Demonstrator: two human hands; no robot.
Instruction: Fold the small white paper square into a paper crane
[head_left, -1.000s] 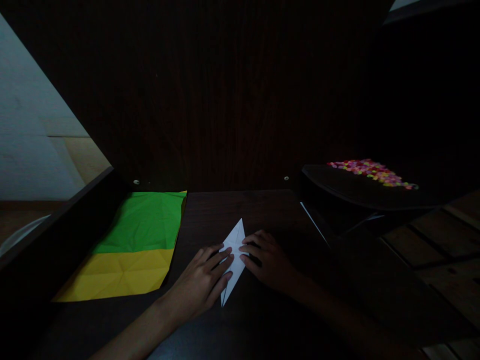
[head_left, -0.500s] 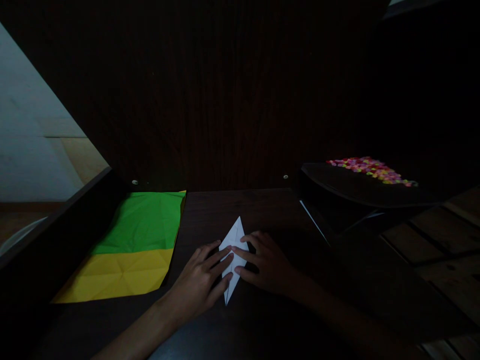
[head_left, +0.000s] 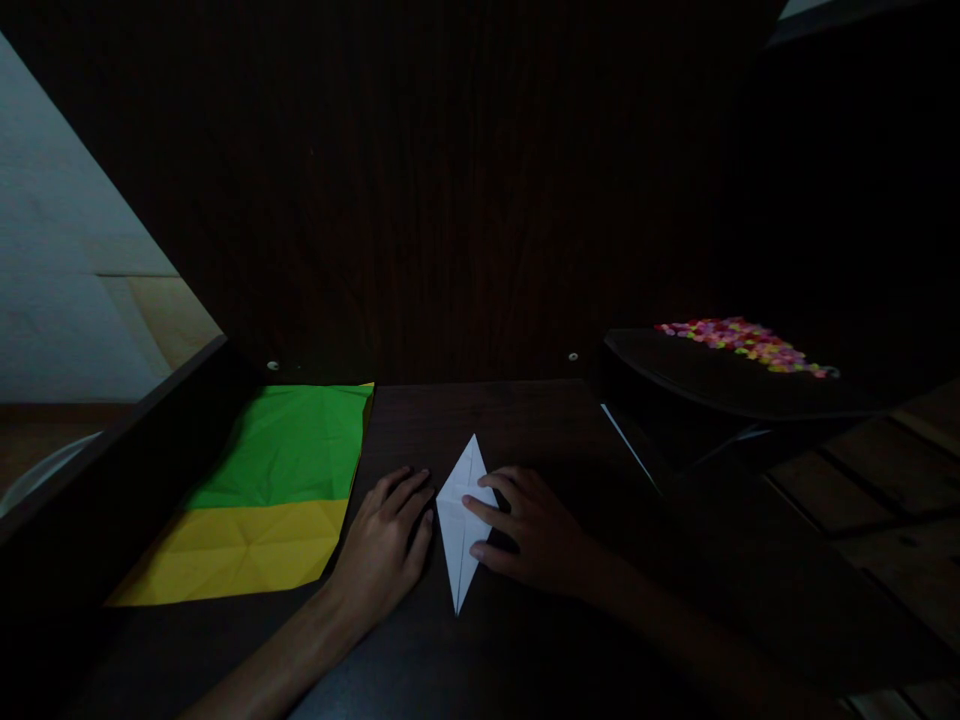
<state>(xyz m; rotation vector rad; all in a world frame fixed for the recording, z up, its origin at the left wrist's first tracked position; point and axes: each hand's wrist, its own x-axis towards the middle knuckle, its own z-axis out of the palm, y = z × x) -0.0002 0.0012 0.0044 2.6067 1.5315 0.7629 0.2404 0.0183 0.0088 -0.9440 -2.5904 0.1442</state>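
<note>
A white paper (head_left: 459, 525) folded into a narrow kite shape lies flat on the dark wooden table (head_left: 525, 640), one point toward me. My right hand (head_left: 525, 530) rests on its right edge, fingertips pressing the paper down. My left hand (head_left: 386, 545) lies flat on the table just left of the paper, fingers spread, not touching it.
A creased green sheet (head_left: 289, 445) overlaps a yellow sheet (head_left: 232, 550) at the left of the table. A dark tray (head_left: 697, 375) with several small coloured pieces (head_left: 746, 343) stands at the right. A dark wooden wall rises behind. The scene is dim.
My left hand has slid left off the white paper onto the bare table. My right hand stays on the paper's right side. The paper has turned slightly.
</note>
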